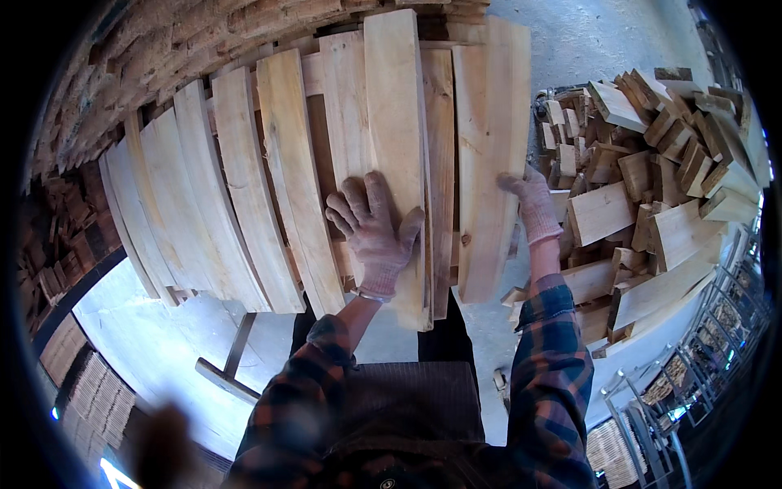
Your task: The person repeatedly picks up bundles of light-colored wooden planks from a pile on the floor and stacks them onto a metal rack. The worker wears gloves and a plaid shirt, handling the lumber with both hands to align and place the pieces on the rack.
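A pale bluish-grey floor (179,326) carries a loose heap of short wood offcuts (603,213) on the right, tumbled at many angles. Above it, wooden crosspieces (313,75) — visible only through gaps — bear a row of long pale planks (246,179), mostly side by side, some overlapping.

L gloved hand (371,236): palm side hidden against planks (395,106). R gloved hand (538,208): thumb shows on outer plank (497,122); other fingers mostly hidden behind its edge. Trouser legs (450,338) vanish under planks. Brown blob (165,448), btm L: too blurred to ID. Sm. floor obj. (501,383) nr R sleeve (547,367): too tiny to ID. Wood stack (163,49), top L, & metal rack (652,432), btm R: cut off by dark rim.
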Available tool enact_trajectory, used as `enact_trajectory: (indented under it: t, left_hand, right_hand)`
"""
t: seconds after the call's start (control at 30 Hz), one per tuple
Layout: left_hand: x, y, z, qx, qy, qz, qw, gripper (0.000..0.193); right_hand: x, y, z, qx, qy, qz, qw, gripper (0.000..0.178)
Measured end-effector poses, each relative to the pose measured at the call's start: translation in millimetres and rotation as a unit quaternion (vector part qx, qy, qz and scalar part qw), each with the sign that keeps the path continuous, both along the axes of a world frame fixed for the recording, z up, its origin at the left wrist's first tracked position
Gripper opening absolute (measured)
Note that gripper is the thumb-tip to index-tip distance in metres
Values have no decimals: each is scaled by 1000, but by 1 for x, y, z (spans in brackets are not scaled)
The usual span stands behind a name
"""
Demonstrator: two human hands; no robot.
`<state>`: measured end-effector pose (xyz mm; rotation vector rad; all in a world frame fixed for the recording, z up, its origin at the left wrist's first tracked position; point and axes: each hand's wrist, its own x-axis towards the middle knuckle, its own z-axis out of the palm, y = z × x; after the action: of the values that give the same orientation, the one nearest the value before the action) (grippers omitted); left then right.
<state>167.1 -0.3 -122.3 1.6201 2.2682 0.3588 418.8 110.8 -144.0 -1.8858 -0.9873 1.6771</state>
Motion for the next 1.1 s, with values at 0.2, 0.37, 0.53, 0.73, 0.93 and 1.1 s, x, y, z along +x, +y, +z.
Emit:
enact_trajectory:
  t: [0.2,0.37,0.53,0.73,0.93,1.1]
  left_hand:
    - [41,15,15,23,-62,73,995,90]
    - [39,26,32,-27,5,32,999,88]
    - [2,28,14,-5,76,80,994,97]
    - [-16,28,27,5,24,95,995,102]
    - [-92,-31,55,129,-310,126,933,106]
    - [-197,-82,30,107,-136,140,975,104]
  right_hand:
    - [-7,-4,5,10,18,-16,1000,29]
    - [-3,-4,7,-5,-54,1,999,33]
    - [-1,-4,0,14,-27,-11,999,33]
    - [-3,-5,-5,36,-7,-9,999,32]
    - [-22,-4,4,14,57,-62,996,31]
    - [-48,4,-7,18,23,1,1000,33]
